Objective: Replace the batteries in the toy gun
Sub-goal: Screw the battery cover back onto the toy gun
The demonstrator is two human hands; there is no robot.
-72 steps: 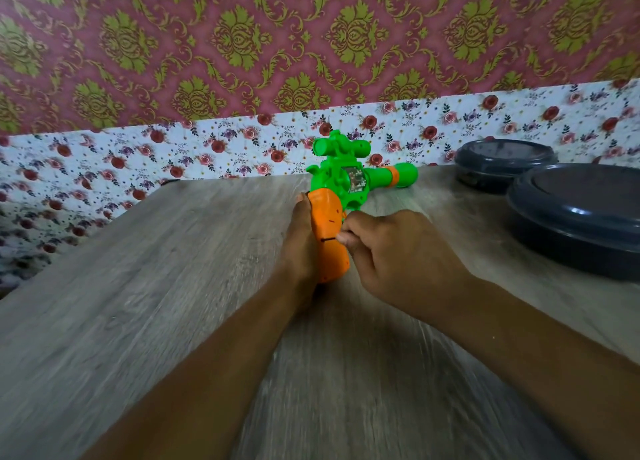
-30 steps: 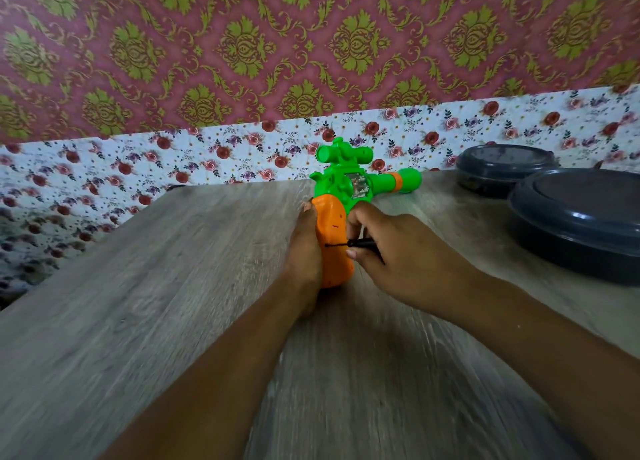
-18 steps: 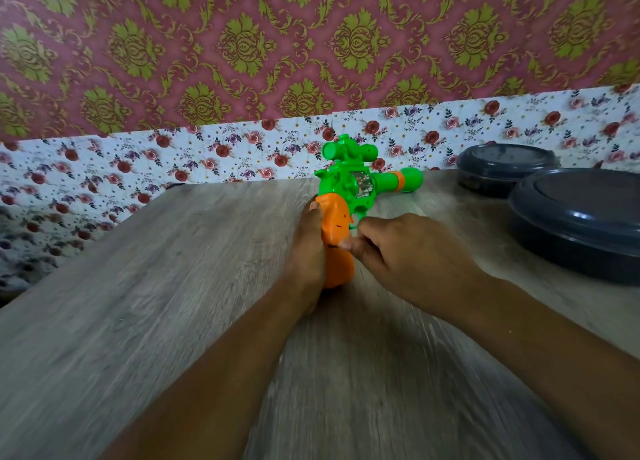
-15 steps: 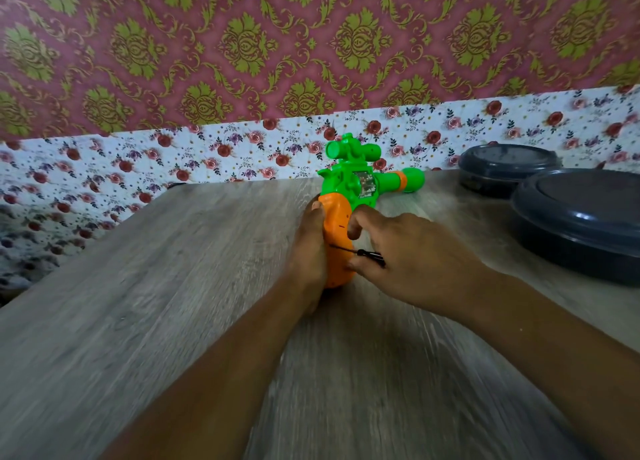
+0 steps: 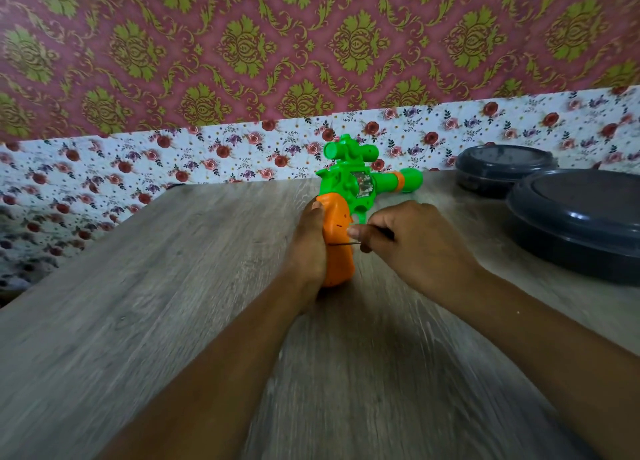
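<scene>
A green toy gun (image 5: 349, 182) with an orange grip stands upright on the wooden table (image 5: 173, 303), its barrel pointing right. My left hand (image 5: 308, 248) wraps the left side of the orange grip. My right hand (image 5: 412, 241) pinches a small black-handled screwdriver (image 5: 346, 242), whose thin metal shaft lies level with its tip against the right face of the grip. The screw itself is too small to make out.
Two dark grey round lidded containers stand at the right: a large one (image 5: 581, 220) near my right forearm and a smaller one (image 5: 502, 168) behind it by the flowered wall. The table's left edge runs diagonally at the left.
My right hand has kept twisting the screwdriver against the grip, its fingers shifting between frames. The gun tilts slightly and stays in place in my left hand.
</scene>
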